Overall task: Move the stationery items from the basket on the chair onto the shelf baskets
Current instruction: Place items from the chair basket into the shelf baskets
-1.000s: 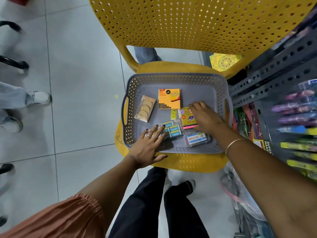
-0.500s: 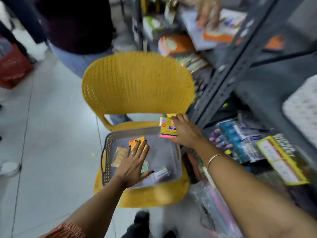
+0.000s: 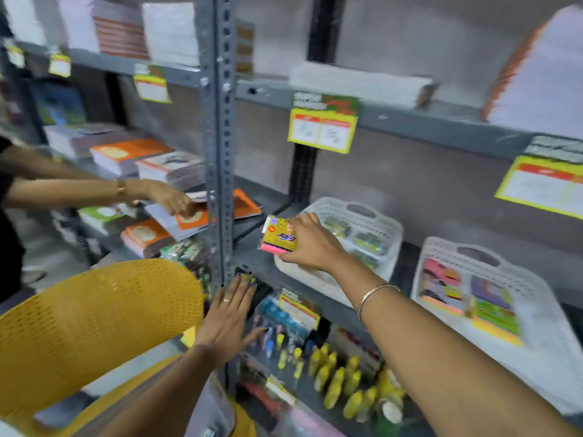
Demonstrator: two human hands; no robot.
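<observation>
My right hand point(image 3: 310, 244) grips a yellow and pink pack of sticky notes point(image 3: 279, 238) and holds it in the air at the left rim of a white shelf basket point(image 3: 383, 227) that holds several small packets. A second white shelf basket point(image 3: 448, 252) to the right contains colourful note pads. My left hand point(image 3: 228, 316) hovers flat with fingers spread, empty, beside the back of the yellow chair point(image 3: 94, 323). The basket on the chair is out of view.
A grey perforated shelf post point(image 3: 220, 146) stands just left of my right hand. Another person's hand point(image 3: 172, 200) rests on orange notebooks on the left shelf. Markers and yellow bottles point(image 3: 334, 376) fill the lower shelf. Price labels point(image 3: 321, 129) hang from shelf edges.
My view has swung up from the chair basket to the shelf. My right hand has carried the sticky note pack up and right to the first white basket. My left hand left the basket.
</observation>
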